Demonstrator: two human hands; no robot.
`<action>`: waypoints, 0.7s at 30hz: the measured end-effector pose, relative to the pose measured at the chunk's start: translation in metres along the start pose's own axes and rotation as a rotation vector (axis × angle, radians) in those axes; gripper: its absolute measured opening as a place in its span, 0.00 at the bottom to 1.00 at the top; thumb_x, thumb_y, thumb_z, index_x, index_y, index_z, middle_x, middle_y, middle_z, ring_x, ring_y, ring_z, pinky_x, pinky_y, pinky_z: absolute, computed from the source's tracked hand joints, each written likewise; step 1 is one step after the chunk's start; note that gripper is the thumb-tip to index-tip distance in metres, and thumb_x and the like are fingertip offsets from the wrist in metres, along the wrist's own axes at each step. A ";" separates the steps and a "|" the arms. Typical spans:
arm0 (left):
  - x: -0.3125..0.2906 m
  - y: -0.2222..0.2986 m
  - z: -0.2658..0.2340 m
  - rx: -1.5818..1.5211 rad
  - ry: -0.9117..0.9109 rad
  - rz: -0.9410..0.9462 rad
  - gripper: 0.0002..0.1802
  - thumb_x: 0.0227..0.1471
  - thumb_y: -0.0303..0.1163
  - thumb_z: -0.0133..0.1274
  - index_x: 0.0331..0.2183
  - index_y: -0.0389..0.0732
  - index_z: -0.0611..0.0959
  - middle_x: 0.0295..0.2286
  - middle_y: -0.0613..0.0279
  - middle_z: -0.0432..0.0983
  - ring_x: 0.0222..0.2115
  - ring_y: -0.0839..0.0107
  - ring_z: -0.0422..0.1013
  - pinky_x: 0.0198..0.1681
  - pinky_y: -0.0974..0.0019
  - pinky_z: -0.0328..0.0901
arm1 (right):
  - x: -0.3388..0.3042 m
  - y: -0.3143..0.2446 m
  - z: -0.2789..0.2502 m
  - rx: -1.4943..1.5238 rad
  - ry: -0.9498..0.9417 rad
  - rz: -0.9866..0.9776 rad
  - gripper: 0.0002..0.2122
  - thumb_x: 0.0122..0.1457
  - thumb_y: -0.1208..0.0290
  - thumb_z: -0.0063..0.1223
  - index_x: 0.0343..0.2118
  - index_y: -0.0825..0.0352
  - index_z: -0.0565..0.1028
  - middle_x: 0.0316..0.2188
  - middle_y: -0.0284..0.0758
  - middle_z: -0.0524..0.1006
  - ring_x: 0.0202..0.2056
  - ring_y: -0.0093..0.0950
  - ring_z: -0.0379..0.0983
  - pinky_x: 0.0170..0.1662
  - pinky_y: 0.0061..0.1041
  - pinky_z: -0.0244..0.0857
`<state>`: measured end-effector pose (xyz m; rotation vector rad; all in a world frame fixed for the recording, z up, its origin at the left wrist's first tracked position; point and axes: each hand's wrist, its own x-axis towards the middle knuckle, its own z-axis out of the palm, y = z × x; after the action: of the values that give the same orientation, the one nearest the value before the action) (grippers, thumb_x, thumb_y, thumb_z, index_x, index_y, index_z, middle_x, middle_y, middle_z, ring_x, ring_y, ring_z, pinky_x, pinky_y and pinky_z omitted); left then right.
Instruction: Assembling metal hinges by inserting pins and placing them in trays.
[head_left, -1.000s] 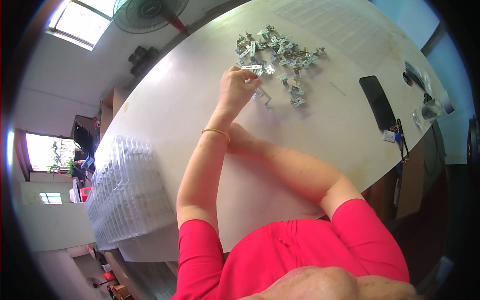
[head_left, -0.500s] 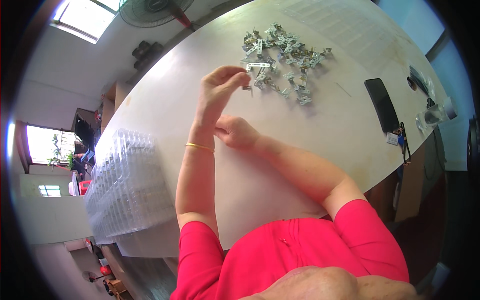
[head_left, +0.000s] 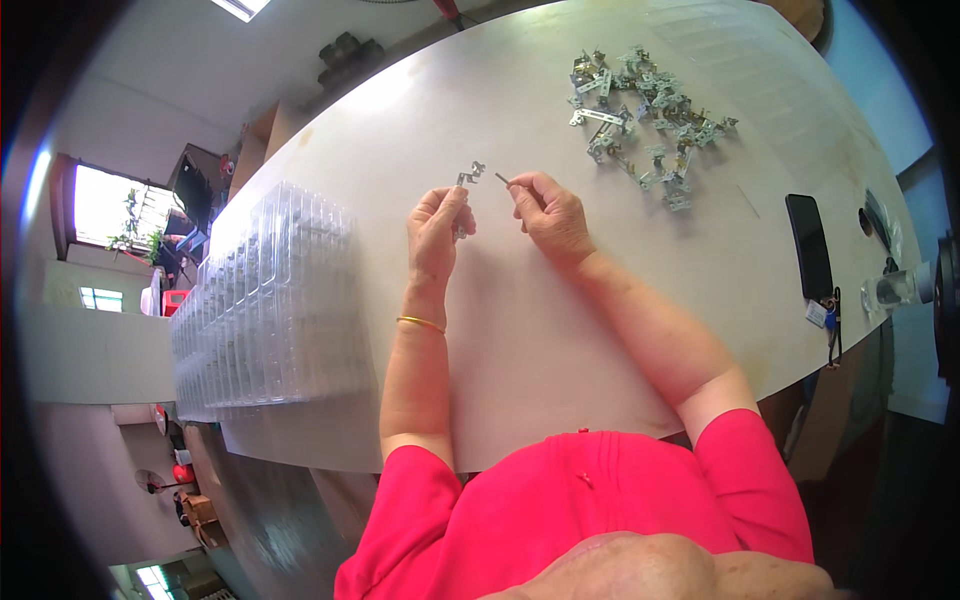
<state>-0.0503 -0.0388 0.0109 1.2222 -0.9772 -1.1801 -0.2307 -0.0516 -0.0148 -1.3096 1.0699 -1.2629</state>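
Observation:
My left hand (head_left: pixel 436 226) is closed on a small bent metal bracket (head_left: pixel 474 174), which sticks up past the thumb and fingertips. To its right, my right hand (head_left: pixel 552 214) pinches a thin dark rod (head_left: pixel 502 179) whose tip points toward the bracket. A narrow gap separates rod and bracket. Most of the rod is hidden in the fingers, so its kind does not show. Beyond my right hand lies a loose pile of similar metal brackets (head_left: pixel 655 100), silvery with some brass-coloured parts.
On the left of the white table (head_left: pixel 540 380) stands a tall stack of clear plastic trays (head_left: pixel 275 310). At right lie a black phone (head_left: pixel 808 245), keys on a strap (head_left: pixel 832 325) and a clear bottle (head_left: pixel 895 288) on its side. A thin pin-like piece (head_left: pixel 748 201) lies near the pile.
My left hand has come back from the pile with a bracket in it. My right hand has moved up and right from beside the left wrist, and the rod now shows. The view has shifted.

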 end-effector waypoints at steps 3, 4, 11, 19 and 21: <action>-0.008 -0.009 -0.001 -0.018 0.016 -0.030 0.10 0.59 0.35 0.56 0.33 0.38 0.80 0.23 0.66 0.74 0.20 0.78 0.69 0.23 0.74 0.62 | -0.002 -0.001 0.002 -0.029 -0.026 -0.031 0.06 0.63 0.68 0.53 0.37 0.65 0.78 0.20 0.31 0.76 0.23 0.19 0.71 0.29 0.22 0.67; -0.010 -0.012 0.000 -0.016 0.027 -0.038 0.10 0.59 0.35 0.56 0.33 0.38 0.80 0.23 0.66 0.74 0.20 0.79 0.68 0.23 0.74 0.62 | -0.003 -0.002 0.003 -0.033 -0.033 -0.028 0.06 0.63 0.68 0.53 0.37 0.65 0.78 0.20 0.31 0.76 0.23 0.19 0.71 0.29 0.22 0.67; -0.014 -0.013 0.008 0.062 0.059 -0.036 0.09 0.59 0.35 0.57 0.33 0.40 0.79 0.22 0.70 0.72 0.19 0.83 0.66 0.20 0.77 0.60 | -0.004 -0.003 -0.001 -0.025 -0.067 0.012 0.07 0.63 0.68 0.53 0.37 0.66 0.78 0.20 0.29 0.75 0.21 0.15 0.69 0.26 0.20 0.65; -0.011 -0.021 0.001 0.182 0.116 0.042 0.09 0.59 0.34 0.57 0.31 0.39 0.79 0.21 0.72 0.71 0.20 0.86 0.64 0.21 0.78 0.58 | -0.001 -0.002 0.004 -0.034 -0.127 -0.008 0.07 0.64 0.70 0.52 0.41 0.66 0.76 0.21 0.29 0.75 0.21 0.15 0.69 0.26 0.18 0.65; -0.011 -0.027 0.003 0.246 0.057 0.183 0.09 0.58 0.32 0.57 0.29 0.37 0.80 0.22 0.72 0.72 0.23 0.86 0.65 0.24 0.77 0.60 | -0.002 -0.001 0.003 -0.041 -0.116 -0.010 0.09 0.64 0.71 0.50 0.45 0.66 0.73 0.22 0.28 0.75 0.22 0.16 0.69 0.26 0.18 0.65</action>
<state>-0.0582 -0.0276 -0.0148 1.3197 -1.1910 -0.8963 -0.2280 -0.0498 -0.0142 -1.4038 1.0132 -1.1634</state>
